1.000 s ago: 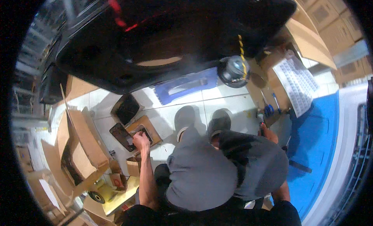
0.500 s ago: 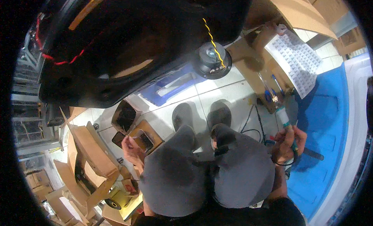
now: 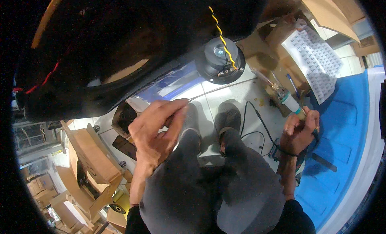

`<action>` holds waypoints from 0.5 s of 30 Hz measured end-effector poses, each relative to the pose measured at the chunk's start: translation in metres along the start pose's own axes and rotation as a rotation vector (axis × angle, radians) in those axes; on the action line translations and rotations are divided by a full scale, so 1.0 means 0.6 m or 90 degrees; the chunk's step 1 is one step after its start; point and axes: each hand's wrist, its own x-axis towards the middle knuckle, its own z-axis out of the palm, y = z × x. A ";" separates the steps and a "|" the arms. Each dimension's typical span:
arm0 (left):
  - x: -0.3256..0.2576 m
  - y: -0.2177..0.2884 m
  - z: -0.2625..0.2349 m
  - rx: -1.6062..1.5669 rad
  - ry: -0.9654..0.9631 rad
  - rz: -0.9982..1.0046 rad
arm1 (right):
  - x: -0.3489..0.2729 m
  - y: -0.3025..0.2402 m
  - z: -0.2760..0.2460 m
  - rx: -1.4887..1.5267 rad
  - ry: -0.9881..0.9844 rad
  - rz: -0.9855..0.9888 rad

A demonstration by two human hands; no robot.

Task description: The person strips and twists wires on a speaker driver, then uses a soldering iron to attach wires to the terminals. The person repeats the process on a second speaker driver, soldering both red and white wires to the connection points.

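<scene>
My left hand (image 3: 155,131) pinches a thin strand of solder wire (image 3: 213,91), which stretches rightward below the speaker (image 3: 211,57). In my right hand (image 3: 299,131) is a soldering iron (image 3: 290,103) with a pale and teal handle, its tip directed up and left toward the speaker's terminals, apart from them. The round black speaker sits magnet side up; a yellow-and-black twisted wire (image 3: 221,36) runs up from its terminals. Its far edge lies near a large black molded panel (image 3: 161,32).
A blue tray-like surface (image 3: 341,125) fills the right side. A printed sheet (image 3: 313,61) lies over cardboard, with a blue pen (image 3: 292,83) nearby. A dark phone-like object (image 3: 124,147) and open cardboard boxes (image 3: 90,151) are at left. A black cable (image 3: 257,115) loops across the tiles.
My left hand has come up and right from beside the dark box, with the solder wire extended toward the speaker. My right hand has tilted the soldering iron further left toward the speaker.
</scene>
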 end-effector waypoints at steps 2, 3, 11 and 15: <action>0.011 -0.004 0.017 -0.009 -0.013 0.036 | 0.005 0.001 0.010 0.017 -0.002 0.009; 0.014 -0.007 0.023 -0.016 -0.019 0.047 | 0.004 -0.002 0.011 0.089 -0.003 0.063; 0.011 -0.029 0.048 -0.060 -0.049 0.094 | -0.001 0.007 0.026 0.154 -0.038 0.113; 0.015 -0.029 0.051 -0.066 -0.055 0.104 | -0.001 0.010 0.026 0.132 -0.040 0.118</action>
